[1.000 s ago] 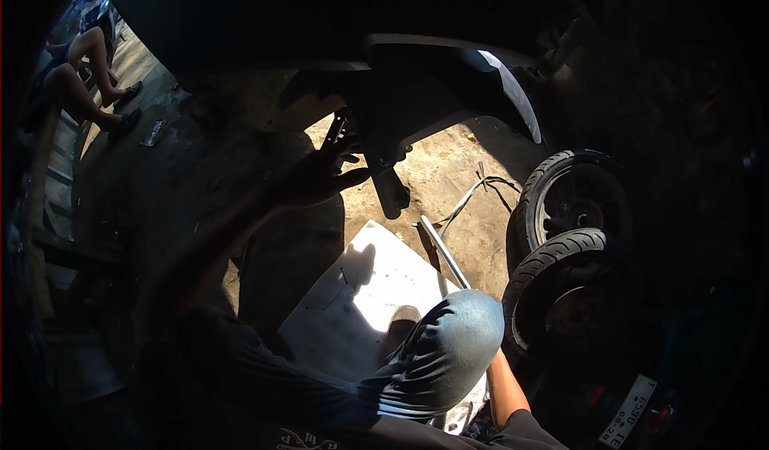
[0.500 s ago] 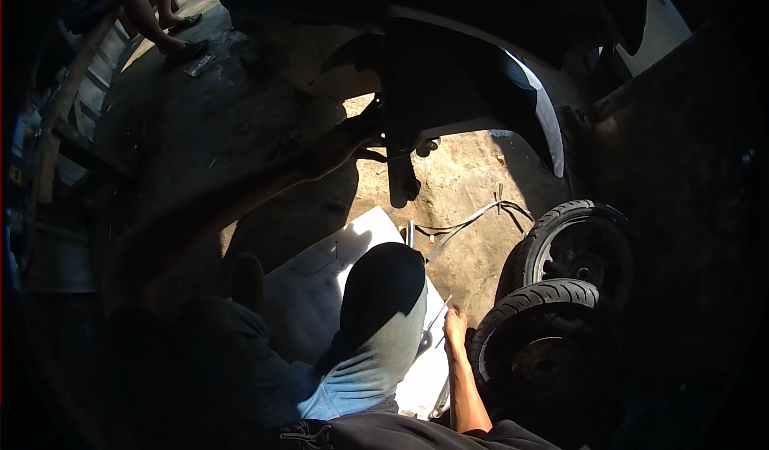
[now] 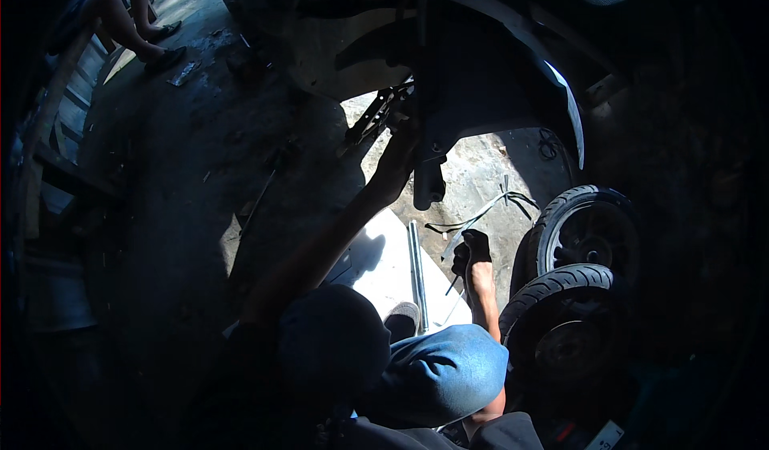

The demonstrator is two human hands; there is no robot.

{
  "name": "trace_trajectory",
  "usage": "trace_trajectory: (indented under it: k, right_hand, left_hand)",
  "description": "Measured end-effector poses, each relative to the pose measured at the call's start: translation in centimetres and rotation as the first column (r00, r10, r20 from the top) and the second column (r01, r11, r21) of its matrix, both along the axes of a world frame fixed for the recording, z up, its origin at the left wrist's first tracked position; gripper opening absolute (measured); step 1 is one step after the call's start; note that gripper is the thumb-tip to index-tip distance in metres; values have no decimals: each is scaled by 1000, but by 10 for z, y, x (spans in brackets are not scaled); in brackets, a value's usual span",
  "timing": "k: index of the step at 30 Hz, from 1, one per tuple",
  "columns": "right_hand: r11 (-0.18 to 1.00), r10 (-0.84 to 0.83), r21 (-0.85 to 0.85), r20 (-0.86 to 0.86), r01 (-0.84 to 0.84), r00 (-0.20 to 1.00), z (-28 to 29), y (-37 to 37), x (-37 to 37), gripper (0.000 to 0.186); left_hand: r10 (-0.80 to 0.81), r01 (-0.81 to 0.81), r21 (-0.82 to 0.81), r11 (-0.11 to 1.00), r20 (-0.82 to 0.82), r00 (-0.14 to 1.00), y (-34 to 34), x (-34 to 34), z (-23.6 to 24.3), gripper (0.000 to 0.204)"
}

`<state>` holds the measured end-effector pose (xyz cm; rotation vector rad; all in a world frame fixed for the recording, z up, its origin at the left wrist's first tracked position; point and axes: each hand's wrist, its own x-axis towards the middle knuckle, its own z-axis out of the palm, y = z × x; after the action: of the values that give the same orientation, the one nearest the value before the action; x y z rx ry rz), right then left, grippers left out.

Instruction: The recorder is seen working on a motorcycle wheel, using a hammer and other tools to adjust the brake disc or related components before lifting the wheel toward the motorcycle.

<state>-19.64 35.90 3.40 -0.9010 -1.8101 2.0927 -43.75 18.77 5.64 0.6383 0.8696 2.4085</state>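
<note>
My left hand (image 3: 394, 161) reaches up in shadow to a dark fork leg (image 3: 428, 181) hanging under a black fender (image 3: 497, 81). Its fingers appear closed around the leg, though the dark partly hides them. Beside that hand shows a dark bracket with holes (image 3: 370, 117). My right hand (image 3: 474, 256) is a closed fist, raised in front of my right knee. A thin dark rod-like tool (image 3: 453, 285) sticks out below it; the rest is lost in shadow. Between my hands and knees, a silver tube (image 3: 418, 278) lies on a white board (image 3: 380, 250).
Two wheels with tyres (image 3: 589, 209) stand close to the right of my right arm. A black-and-grey strap or cable (image 3: 481, 213) lies on the sunlit floor. Above hangs dark vehicle bodywork. A person's legs (image 3: 124, 25) show on a bench at upper left.
My right hand has risen forward from beside the board to past my knee. My left hand has moved right along with the view. My knees have shifted, uncovering the silver tube.
</note>
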Motion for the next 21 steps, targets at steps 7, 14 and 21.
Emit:
trace_trajectory:
  k: [7,14,21]
  right_hand:
    - [991,135,25,-182,-133,974,97,-85,-29,39]
    - [812,119,583,-138,-17,983,123,-77,-71,23]
    - [493,265,870,-179,26,948,110,-96,-87,24]
  left_hand:
    - [33,-77,-243,967,-181,983,-2,9,36,60]
    - [53,-118,-289,950,-222,974,-7,11,36,85]
    - [57,-110,-269,957,-196,979,-14,15,46,81]
